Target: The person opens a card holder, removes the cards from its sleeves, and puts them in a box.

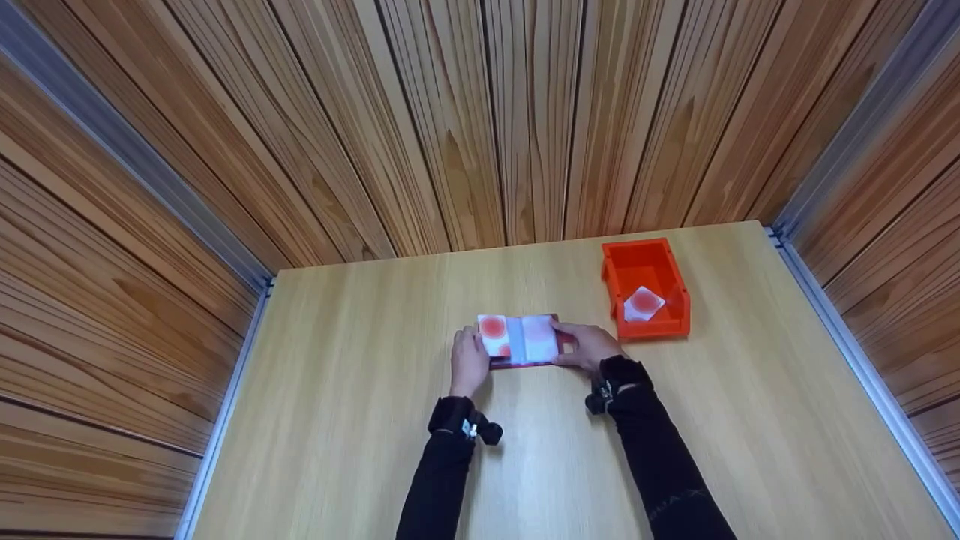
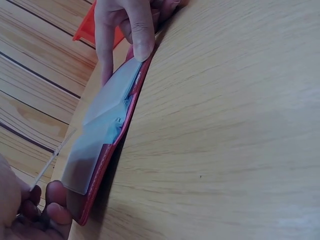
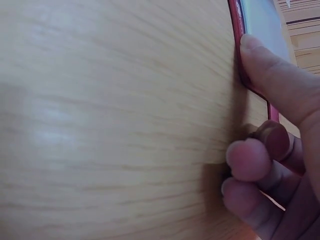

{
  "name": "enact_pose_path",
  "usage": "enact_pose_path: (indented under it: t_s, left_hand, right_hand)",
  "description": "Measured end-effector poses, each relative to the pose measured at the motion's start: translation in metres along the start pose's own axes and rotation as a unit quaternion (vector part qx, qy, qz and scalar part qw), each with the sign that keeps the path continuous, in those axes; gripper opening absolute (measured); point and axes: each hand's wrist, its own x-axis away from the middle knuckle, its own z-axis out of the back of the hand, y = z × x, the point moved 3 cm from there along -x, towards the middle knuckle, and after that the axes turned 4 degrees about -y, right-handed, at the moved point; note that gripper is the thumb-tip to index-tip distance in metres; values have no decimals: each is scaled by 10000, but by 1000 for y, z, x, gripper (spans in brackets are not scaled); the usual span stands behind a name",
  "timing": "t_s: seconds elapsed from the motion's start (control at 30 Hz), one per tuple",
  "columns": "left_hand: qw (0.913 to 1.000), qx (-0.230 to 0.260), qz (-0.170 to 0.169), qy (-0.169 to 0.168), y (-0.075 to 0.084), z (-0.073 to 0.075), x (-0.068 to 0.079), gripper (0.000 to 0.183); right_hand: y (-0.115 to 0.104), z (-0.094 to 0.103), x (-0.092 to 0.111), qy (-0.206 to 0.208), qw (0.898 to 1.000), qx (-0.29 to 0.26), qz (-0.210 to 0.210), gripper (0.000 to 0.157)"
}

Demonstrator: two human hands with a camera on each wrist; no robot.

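An open red card holder (image 1: 523, 363) with clear plastic sleeves (image 2: 112, 97) lies on the table in front of me. My left hand (image 1: 469, 363) pinches a white card (image 1: 493, 328) with red round spots, held over the holder's left side. In the left wrist view this card (image 2: 52, 161) appears nearly edge-on, apart from the sleeve. My right hand (image 1: 591, 346) grips the holder's right end. Its thumb (image 3: 267, 65) lies on the near edge, while other fingers (image 3: 248, 160) curl loosely beside the holder.
An orange-red open-front bin (image 1: 651, 259) stands at the back right of the wooden table (image 1: 352, 420). Inside it, near the front, a similar white card (image 1: 643, 304) with a red spot leans. Wood-plank walls (image 1: 465, 127) enclose the table at the back and sides.
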Motion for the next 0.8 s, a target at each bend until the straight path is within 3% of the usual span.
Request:
enact_pose_path:
  t_s: [0.6, 0.8]
  left_hand:
    - [9998, 9, 166, -134, -3, -1, 0, 16]
    - [9993, 188, 237, -237, 10, 2, -4, 16]
  right_hand:
    - [-2, 1, 3, -45, 9998, -155, -87, 83]
    - [-1, 0, 3, -54, 9998, -103, -166, 84]
